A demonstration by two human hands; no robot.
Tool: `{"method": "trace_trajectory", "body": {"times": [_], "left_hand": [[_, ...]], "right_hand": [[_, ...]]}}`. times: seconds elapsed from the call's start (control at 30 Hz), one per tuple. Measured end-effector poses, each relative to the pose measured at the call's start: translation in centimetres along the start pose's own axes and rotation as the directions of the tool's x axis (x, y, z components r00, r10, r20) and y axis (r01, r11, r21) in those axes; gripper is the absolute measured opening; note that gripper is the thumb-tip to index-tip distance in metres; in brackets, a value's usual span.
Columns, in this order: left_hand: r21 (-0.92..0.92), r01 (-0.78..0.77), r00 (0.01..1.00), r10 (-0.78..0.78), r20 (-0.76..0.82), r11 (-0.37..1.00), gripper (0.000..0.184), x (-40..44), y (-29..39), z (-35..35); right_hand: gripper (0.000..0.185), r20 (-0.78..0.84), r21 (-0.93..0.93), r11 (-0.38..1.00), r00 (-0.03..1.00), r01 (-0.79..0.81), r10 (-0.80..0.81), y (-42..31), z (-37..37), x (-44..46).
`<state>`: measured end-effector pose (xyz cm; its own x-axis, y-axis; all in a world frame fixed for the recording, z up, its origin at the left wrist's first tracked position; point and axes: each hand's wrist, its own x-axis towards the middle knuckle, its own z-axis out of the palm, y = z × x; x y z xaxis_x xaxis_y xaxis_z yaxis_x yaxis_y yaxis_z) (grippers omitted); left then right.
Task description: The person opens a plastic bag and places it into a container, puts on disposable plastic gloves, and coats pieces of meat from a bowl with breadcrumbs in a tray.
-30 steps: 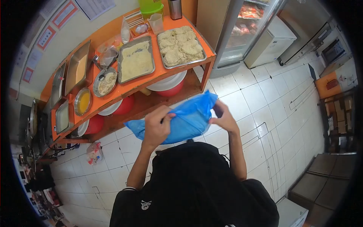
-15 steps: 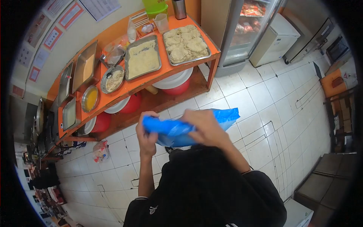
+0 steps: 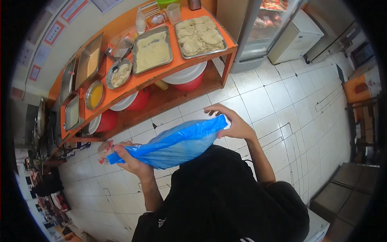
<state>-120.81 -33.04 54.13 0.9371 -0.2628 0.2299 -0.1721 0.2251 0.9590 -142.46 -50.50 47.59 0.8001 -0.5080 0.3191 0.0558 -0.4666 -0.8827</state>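
Note:
A blue plastic bag (image 3: 177, 143) stretches sideways in front of my body, its folded upper edge running between both hands. My left hand (image 3: 137, 163) grips the lower left end, thumb on top of the plastic. At the upper right end, my right hand (image 3: 238, 128) curves loosely round the bag, with the thumb beneath and the fingers spread above. A small white patch shows by that palm; what it is I cannot make out. The bag's contents are hidden.
An orange table (image 3: 141, 82) carries a tray of coated pieces (image 3: 201, 37), a tray of pale flour-like powder (image 3: 152, 52) and a bowl of yellow liquid (image 3: 95, 95). Red tubs (image 3: 189, 82) stand underneath. A glass-door fridge (image 3: 258, 34) and a white chest freezer (image 3: 296, 36) stand beyond.
My hands have moved apart, the left down and leftward, the right slightly rightward. The bag, bunched between them earlier, is now stretched out longer to the left.

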Motion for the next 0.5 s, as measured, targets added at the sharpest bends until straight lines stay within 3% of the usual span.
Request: {"method": "trace_trajectory", "body": {"times": [0.03, 0.07, 0.13, 0.2, 0.27, 0.3, 0.37, 0.47, 0.5], "left_hand": [[-0.034, -0.006, 1.0, 0.006, 0.011, 0.999, 0.036, 0.3, 0.4, -0.1], [-0.072, -0.015, 1.0, 0.016, 0.018, 0.997, 0.037, 0.6, 0.5, -0.1], [-0.086, -0.015, 1.0, 0.014, -0.012, 0.996, 0.036, 0.8, 0.4, 0.3], [-0.107, -0.02, 0.999, 0.015, -0.049, 0.994, 0.036, 1.1, 0.2, 1.1], [-0.181, 0.113, 0.971, -0.147, -0.189, 0.977, 0.033, 1.7, 0.1, 1.7], [-0.179, 0.11, 0.969, -0.146, -0.201, 0.978, 0.033, 1.9, -0.3, 1.2], [-0.28, 0.262, 0.957, -0.286, -0.047, 0.924, 0.03, 2.1, -2.0, -0.1], [-0.286, 0.318, 0.922, -0.365, -0.13, 0.904, 0.033, 1.5, -4.4, 0.3], [-0.292, 0.309, 0.923, -0.36, -0.137, 0.905, 0.033, 1.5, -6.4, -0.9]], "right_hand": [[0.079, 0.048, 0.43, 0.896, 0.994, -0.111, 0.1, 1.2, 0.8, -0.4], [0.079, 0.062, 0.433, 0.895, 0.994, -0.11, 0.092, 2.1, 1.9, -0.5], [0.082, -0.078, 0.604, 0.786, 0.972, -0.129, 0.22, 2.9, 4.6, -0.4], [0.077, -0.128, 0.601, 0.793, 0.968, -0.096, 0.214, 3.1, 5.1, 0.4], [0.068, -0.218, 0.508, 0.86, 0.958, -0.051, 0.186, 1.5, 4.6, 1.5], [0.058, -0.255, 0.473, 0.881, 0.957, -0.002, 0.139, 0.8, 4.5, 2.1], [0.054, -0.278, 0.449, 0.893, 0.947, -0.021, 0.162, -0.4, 4.5, 2.6], [0.039, -0.382, 0.326, 0.945, 0.913, -0.009, 0.141, -2.8, 4.2, 3.8], [0.034, -0.368, 0.113, 0.986, 0.927, 0.121, -0.071, -3.0, 3.7, 4.0]]}}
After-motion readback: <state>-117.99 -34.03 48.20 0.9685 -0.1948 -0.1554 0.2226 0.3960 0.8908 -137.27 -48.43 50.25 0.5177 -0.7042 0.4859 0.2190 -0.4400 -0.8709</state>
